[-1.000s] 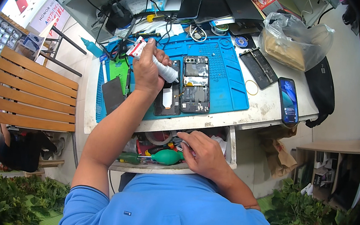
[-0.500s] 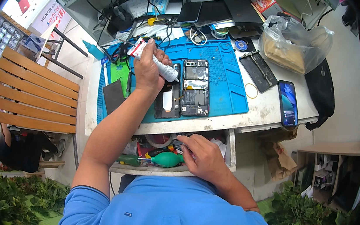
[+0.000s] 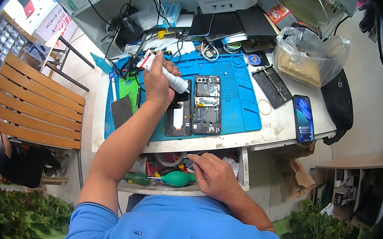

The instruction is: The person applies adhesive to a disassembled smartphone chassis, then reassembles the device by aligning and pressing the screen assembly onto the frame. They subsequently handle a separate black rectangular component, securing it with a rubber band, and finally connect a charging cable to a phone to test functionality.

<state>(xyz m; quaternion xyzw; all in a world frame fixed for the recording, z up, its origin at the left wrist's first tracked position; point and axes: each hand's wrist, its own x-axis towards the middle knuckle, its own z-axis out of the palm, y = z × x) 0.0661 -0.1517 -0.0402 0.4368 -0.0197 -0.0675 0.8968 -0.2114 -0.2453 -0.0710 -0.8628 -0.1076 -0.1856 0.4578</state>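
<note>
My left hand [image 3: 159, 81] is closed around a white glue-like tube [image 3: 175, 81] with a red-and-white crimped end. The tube's pointed nozzle slants down over a black phone part [image 3: 179, 118], which has a pale rectangle on it and looks like a back cover or frame. Right beside that lies an opened phone [image 3: 207, 105] with its inner board and battery showing. Over the open drawer [image 3: 243, 171], my right hand [image 3: 216, 173] hovers with its index finger extended and its thumb apart. I see nothing clearly held in it; the other fingers are partly hidden.
Both phone parts rest on a blue work mat [image 3: 244, 106]. A green air blower [image 3: 177, 178] lies in the drawer among loose tools. Right of the mat are a dark phone part [image 3: 272, 85], a lit phone [image 3: 303, 119] and a clear plastic bag [image 3: 307, 57]. Cables hang behind.
The view has shifted slightly, so the bench appears lower. My left hand still grips the tube over the black part. My right hand stays above the drawer.
</note>
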